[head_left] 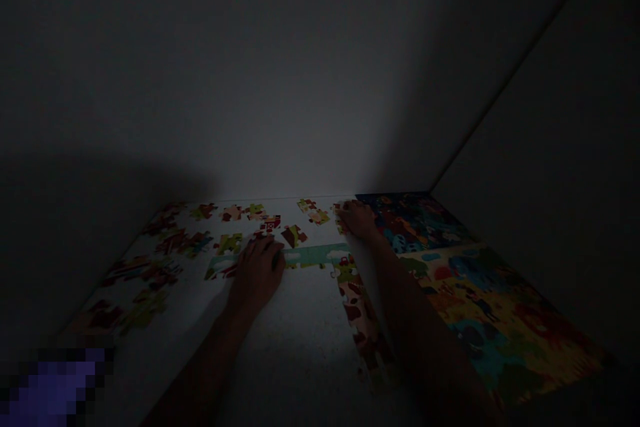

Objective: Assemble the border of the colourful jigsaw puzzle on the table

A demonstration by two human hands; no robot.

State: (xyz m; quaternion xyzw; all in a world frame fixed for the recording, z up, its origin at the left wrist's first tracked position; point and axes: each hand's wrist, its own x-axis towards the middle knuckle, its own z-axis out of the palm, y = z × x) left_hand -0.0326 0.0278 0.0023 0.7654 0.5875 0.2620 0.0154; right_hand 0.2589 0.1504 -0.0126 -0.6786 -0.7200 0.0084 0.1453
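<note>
Two half-curled hands (260, 265) on puzzle pieces (341, 229)

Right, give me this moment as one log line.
left hand: over puzzle strip | right hand: at far pieces | loose pieces: mostly left | colourful pictures: right side

Before you, the flat, multicoloured, interlocking jigsaw pieces (294, 235) look like printed cardboard, probably matt in this dimness. Your pale white tabletop (300, 320) appears smooth; the plain grey wall (300, 80) behind, smooth and matt.
</note>
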